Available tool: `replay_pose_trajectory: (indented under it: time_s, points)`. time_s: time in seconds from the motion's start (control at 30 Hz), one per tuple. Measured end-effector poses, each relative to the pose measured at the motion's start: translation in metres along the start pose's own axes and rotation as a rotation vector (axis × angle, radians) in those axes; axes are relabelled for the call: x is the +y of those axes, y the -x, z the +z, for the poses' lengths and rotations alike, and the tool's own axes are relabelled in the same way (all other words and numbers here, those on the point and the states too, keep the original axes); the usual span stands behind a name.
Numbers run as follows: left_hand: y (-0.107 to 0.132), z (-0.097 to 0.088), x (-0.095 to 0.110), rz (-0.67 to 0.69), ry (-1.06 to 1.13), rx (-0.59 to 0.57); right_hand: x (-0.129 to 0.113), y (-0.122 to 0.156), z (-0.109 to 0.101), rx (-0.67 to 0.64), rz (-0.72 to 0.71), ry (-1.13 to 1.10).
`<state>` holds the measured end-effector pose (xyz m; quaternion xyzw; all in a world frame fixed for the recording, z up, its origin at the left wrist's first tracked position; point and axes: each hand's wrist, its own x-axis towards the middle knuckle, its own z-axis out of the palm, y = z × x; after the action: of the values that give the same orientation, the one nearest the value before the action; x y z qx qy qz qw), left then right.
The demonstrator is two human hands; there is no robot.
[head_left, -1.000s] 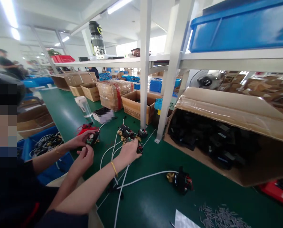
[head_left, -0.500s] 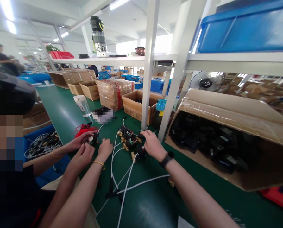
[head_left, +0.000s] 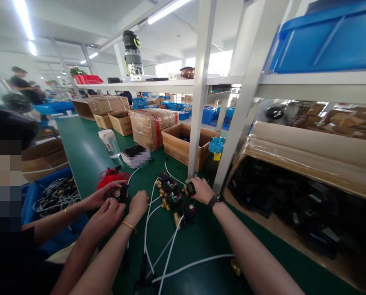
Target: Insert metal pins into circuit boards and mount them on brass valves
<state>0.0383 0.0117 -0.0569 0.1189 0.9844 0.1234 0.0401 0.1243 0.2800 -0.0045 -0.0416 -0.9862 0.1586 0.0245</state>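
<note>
My left hand, with a gold bracelet, is closed over the green tabletop; the curled fingers hide what they hold, if anything. A white cable runs near its knuckles. At the post's foot, my right hand, wearing a black watch, grips a small black-cased part with a brass fitting. Between my hands lie several brass valves with open black housings and green circuit boards. Just below my right hand is another black-housed brass valve, with a white cable.
At left, a co-worker's hands hold a round-faced black part beside a red bundle. A white post rises ahead. A large carton of black parts stands right. A clear cup and a blue bin of cables are left.
The view has shifted, so the bench sits lower in the picture. My right hand has turned, and the black part in it now shows upright. My left hand remains closed.
</note>
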Motion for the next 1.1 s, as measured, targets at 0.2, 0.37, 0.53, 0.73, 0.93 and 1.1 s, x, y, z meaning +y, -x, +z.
replay_pose_trajectory:
  time_s: [0.2,0.37,0.53,0.73,0.93,1.1]
  points:
    - [-0.001,0.01,-0.002,-0.041,0.075,0.078,-0.023,0.018,-0.02,0.194,0.05,-0.06]
    - [-0.019,0.007,0.002,-0.026,0.126,0.145,-0.059,0.045,-0.09,0.47,-0.117,-0.126]
    - [-0.039,-0.017,0.015,-0.057,0.204,0.246,-0.093,0.108,-0.16,0.487,-0.285,-0.167]
    - [-0.02,-0.071,0.049,0.094,0.392,0.416,-0.109,0.185,-0.172,0.114,-0.364,-0.326]
    - [0.121,-0.115,0.086,0.763,1.016,-0.346,-0.098,0.209,-0.165,0.017,-0.319,-0.463]
    - [0.216,-0.126,0.08,0.521,0.973,-0.552,-0.046,0.191,-0.17,0.126,-0.126,-0.589]
